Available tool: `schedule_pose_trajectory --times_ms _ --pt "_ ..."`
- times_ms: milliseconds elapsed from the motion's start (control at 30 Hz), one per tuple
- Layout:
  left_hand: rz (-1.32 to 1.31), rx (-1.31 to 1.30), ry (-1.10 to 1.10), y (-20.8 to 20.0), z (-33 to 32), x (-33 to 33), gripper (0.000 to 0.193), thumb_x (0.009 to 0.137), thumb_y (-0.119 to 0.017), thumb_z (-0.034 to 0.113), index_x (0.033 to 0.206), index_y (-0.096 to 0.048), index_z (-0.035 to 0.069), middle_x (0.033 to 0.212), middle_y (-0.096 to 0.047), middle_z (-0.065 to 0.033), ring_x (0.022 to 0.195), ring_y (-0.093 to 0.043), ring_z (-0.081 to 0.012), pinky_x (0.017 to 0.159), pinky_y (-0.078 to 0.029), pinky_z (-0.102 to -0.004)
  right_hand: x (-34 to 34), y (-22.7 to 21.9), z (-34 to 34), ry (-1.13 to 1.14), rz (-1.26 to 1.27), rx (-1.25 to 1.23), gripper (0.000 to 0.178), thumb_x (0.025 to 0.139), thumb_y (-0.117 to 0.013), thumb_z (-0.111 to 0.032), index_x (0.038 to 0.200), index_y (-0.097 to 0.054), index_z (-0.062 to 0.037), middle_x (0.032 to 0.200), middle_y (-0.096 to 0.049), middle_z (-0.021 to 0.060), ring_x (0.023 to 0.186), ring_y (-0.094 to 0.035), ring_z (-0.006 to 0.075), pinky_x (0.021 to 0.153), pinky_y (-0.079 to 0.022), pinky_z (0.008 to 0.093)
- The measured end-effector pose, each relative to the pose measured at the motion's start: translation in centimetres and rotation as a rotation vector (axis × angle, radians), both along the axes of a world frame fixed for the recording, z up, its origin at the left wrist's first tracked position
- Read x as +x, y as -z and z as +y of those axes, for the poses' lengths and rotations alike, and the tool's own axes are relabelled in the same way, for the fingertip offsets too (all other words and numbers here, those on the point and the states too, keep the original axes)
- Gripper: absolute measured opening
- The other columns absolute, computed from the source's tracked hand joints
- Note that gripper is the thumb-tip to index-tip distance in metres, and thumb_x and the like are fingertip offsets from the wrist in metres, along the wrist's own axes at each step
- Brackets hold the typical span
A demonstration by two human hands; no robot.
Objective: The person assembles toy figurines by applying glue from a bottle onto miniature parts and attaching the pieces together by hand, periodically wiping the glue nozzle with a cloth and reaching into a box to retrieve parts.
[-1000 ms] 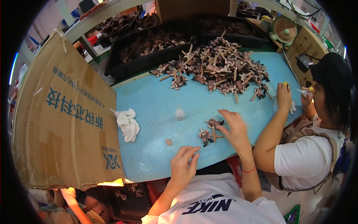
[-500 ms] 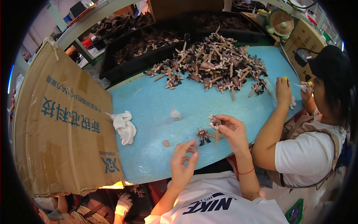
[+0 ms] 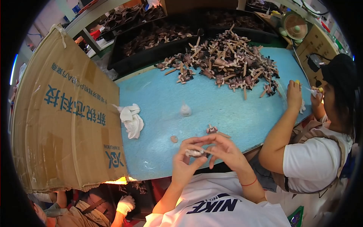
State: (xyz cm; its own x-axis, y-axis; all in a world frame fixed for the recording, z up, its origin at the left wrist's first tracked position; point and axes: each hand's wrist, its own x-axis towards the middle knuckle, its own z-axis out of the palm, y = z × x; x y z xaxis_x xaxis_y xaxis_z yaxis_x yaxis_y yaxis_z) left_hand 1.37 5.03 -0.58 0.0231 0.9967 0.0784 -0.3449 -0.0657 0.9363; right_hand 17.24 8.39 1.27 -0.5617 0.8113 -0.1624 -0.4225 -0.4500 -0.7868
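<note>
My left hand (image 3: 184,160) is closed on a small toy figurine (image 3: 194,153), held sideways in front of my shirt. The fingers of my right hand (image 3: 227,151) are bent and pinched at the figurine's dark end; what lies between them is too small to make out. Just beyond my fingers, a second figurine (image 3: 212,129) lies on the blue tabletop, partly hidden by my hands. A flat wooden stick (image 3: 224,134) shows beside it. Left of my hands lies a small pinkish oval piece (image 3: 174,139). Farther back stands a small whitish translucent bottle (image 3: 185,110).
A heap of figurines with sticks (image 3: 230,62) covers the far side, before black bins (image 3: 151,41). A crumpled white cloth (image 3: 132,121) lies by a cardboard panel (image 3: 72,117) at left. At right, a co-worker's arm (image 3: 276,128) reaches over the table. A fan (image 3: 294,26) stands behind.
My right hand has moved left and down with the figurine to meet my left hand, which now grips it. The view has shifted slightly.
</note>
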Motion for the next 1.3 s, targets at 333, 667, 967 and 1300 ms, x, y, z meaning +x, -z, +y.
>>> schedule_pose_trajectory --times_ms 333,667,967,1300 --pt "-0.037 -0.183 -0.099 -1.0 -1.2 -2.5 0.021 0.077 -0.066 0.0 0.095 -0.057 -0.004 0.091 -0.063 -0.0137 0.067 -0.059 -0.0134 0.051 -0.045 -0.022 -3.3 1.6 8.3 0.344 -0.972 0.977 0.041 0.074 -0.066 -0.007 0.113 -0.053 -0.0023 0.104 -0.057 0.0097 0.094 -0.053 0.0197 0.07 -0.048 0.0276" --pt "0.01 -0.111 -0.196 -1.0 -1.1 -2.7 0.023 0.083 -0.061 0.009 0.101 -0.059 -0.005 0.091 -0.058 -0.0109 0.068 -0.057 -0.0149 0.05 -0.046 -0.024 -3.4 3.7 9.3 0.42 -0.757 0.917 0.028 0.073 -0.064 0.0 0.097 -0.05 -0.0008 0.109 -0.056 0.012 0.088 -0.058 0.0184 0.075 -0.05 0.0304" --pt "0.178 0.053 -0.364 -0.7 -0.6 -2.6 0.023 0.078 -0.061 -0.002 0.101 -0.062 -0.003 0.091 -0.053 -0.0078 0.073 -0.056 -0.013 0.051 -0.047 -0.0202 -0.5 -1.5 1.5 0.668 -0.438 0.468 0.022 0.077 -0.064 -0.005 0.094 -0.053 0.0026 0.09 -0.061 0.0108 0.074 -0.059 0.0125 0.063 -0.048 0.0233" --pt "0.585 0.33 -0.536 -1.0 -0.4 -2.1 0.038 0.068 -0.067 -0.009 0.105 -0.062 -0.002 0.086 -0.055 -0.0094 0.065 -0.053 -0.0115 0.055 -0.043 -0.0208 0.2 -3.8 -3.0 0.759 -0.488 0.768 0.04 0.075 -0.069 -0.034 0.082 -0.049 -0.0003 0.068 -0.044 0.0037 0.059 -0.039 0.0106 0.053 -0.03 0.0244"
